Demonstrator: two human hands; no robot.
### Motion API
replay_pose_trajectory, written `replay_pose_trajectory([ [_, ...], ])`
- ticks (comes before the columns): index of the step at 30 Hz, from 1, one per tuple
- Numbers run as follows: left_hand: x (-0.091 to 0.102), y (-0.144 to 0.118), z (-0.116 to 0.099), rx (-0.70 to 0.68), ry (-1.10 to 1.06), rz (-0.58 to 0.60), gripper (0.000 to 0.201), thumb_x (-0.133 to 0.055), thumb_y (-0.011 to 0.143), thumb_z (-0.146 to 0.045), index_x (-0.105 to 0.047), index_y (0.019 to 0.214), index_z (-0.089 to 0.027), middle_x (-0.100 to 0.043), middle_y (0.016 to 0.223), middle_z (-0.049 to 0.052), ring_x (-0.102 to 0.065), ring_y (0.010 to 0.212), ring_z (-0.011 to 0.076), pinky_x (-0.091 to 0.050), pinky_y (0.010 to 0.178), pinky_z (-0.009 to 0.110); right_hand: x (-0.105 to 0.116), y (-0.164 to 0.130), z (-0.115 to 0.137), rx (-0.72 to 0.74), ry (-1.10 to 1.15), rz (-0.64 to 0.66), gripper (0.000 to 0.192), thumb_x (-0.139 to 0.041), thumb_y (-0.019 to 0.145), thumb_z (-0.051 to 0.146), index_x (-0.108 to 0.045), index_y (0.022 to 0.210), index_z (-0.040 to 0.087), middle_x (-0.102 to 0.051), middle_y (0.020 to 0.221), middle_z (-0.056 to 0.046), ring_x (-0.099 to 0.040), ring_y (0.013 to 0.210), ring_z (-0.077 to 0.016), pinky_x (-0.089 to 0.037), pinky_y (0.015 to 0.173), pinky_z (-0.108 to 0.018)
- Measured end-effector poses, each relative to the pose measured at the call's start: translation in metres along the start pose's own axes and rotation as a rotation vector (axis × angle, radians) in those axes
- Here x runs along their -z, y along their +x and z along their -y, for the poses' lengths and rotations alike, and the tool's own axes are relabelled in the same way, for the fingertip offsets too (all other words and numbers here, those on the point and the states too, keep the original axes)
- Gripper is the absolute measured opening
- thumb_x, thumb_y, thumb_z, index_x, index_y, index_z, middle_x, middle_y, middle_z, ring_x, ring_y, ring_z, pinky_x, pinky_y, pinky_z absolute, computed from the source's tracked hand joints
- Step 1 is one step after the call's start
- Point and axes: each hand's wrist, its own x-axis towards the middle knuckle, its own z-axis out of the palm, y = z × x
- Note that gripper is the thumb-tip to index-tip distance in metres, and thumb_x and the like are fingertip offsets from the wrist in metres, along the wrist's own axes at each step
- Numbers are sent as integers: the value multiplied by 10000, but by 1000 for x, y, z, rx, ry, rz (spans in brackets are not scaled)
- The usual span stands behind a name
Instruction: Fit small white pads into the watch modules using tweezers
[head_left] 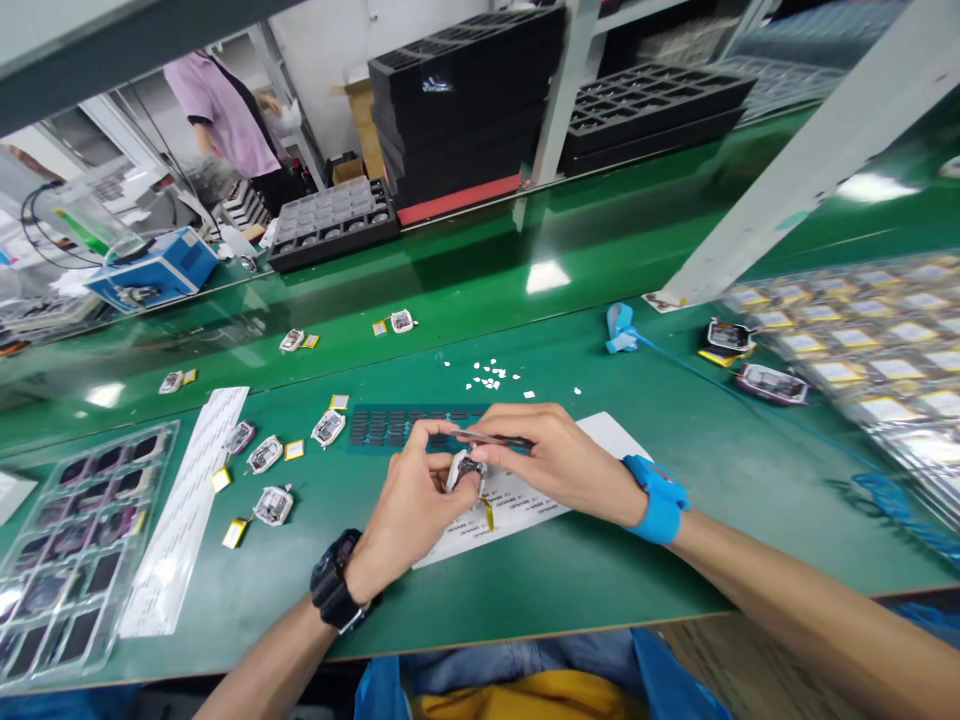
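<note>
My left hand (411,500) holds a small white watch-like module (465,468) with a yellow flex tail hanging under it. My right hand (541,452) grips thin metal tweezers (491,438) whose tip points left at the module. Both hands hover over a white printed sheet (592,435) on the green mat. A black watch sits on my left wrist, and a blue strap (660,498) wraps my right wrist. Just behind the hands lies a dark sheet of small pads (390,425).
Several similar modules (271,505) with yellow tabs lie left of the hands. A clear tray (67,545) of dark parts is at the far left, a tray of batteries (885,340) at the right. White scraps (491,378) dot the mat. A person in pink (225,110) stands at the back left.
</note>
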Motion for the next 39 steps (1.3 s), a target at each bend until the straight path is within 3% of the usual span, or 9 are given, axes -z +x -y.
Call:
replay_pose_trajectory([
  [4,-3,-6,-2,-82,295,-139,414,-580,771,-171,-452,1158,-242,-651,617,-70,-432,435,93,-288,482,209,1,-3,2,85,-75,41,191,-565,926,224,-739,858,185,-730,831,-39,-649,715,-147,-476,674,-258],
  [7,-4,-7,-4,-93,371,-178,422,-560,771,-169,-451,1170,-252,-671,656,-62,-464,459,104,-309,506,213,2,-5,3,106,-154,57,190,-548,916,166,-736,894,182,-734,864,-42,-664,734,-150,-486,680,-255],
  [13,0,-1,3,-51,244,-107,421,-576,759,-176,-444,1155,-234,-648,621,-69,-443,454,97,-299,485,200,-1,-6,0,180,-200,51,194,-511,919,149,-703,897,159,-713,864,-59,-643,732,-148,-485,675,-256],
  [17,3,4,11,-17,71,-45,358,-599,771,-226,-453,1099,-220,-627,595,-71,-428,435,89,-276,456,194,-4,-1,-4,127,-133,14,175,-517,903,147,-681,849,170,-696,823,-39,-608,693,-132,-458,649,-242],
  [24,6,11,16,-3,-3,-102,260,-682,721,-255,-525,922,-206,-584,536,-70,-506,466,108,-323,491,203,2,19,-11,9,-139,-29,188,-541,902,237,-655,766,174,-612,656,11,-504,574,-110,-383,573,-236],
  [27,7,11,14,-24,29,-143,230,-667,735,-250,-523,909,-207,-595,534,-66,-507,464,112,-321,490,207,5,23,-9,25,-198,-5,241,-521,916,264,-651,736,169,-599,630,3,-495,573,-116,-374,575,-244],
  [32,4,3,4,-97,268,-214,158,-571,808,-230,-496,947,-222,-669,614,-57,-471,443,100,-291,475,214,-2,14,0,89,-264,-15,198,-503,882,190,-690,826,153,-681,776,-48,-563,626,-128,-417,616,-251],
  [39,-3,-3,7,-160,385,-286,176,-557,808,-198,-500,968,-241,-685,646,-45,-590,531,136,-359,523,224,-15,9,4,76,-416,-64,234,-487,830,151,-713,773,164,-661,657,-21,-517,523,-112,-369,549,-251],
])
